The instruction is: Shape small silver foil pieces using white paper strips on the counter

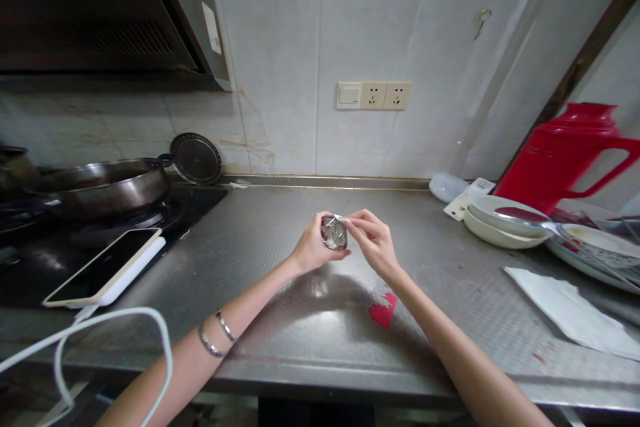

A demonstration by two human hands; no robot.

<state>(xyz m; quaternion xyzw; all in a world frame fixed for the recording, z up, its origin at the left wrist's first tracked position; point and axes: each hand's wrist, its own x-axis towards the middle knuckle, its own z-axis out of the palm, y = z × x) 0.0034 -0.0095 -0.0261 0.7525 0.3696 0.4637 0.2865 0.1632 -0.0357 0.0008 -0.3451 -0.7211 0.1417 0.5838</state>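
Observation:
Over the middle of the steel counter, my left hand (313,247) is wrapped around a small, dark, see-through cup-like container (334,232), its open end facing me. Light streaks show inside it; I cannot make out whether they are contents or reflections. At its upper right rim, my right hand (373,237) pinches a small white thing (342,219), possibly tissue, touching the rim. Beneath my right forearm, a torn red scrap (383,310) lies on the counter (330,343).
At left, a phone (105,267) with a white cable (163,327) rests by the hob, where a steel pan (105,190) stands. At right are stacked bowls (505,233), a plate (595,267), a white paper sheet (570,310) and a red thermos (555,160).

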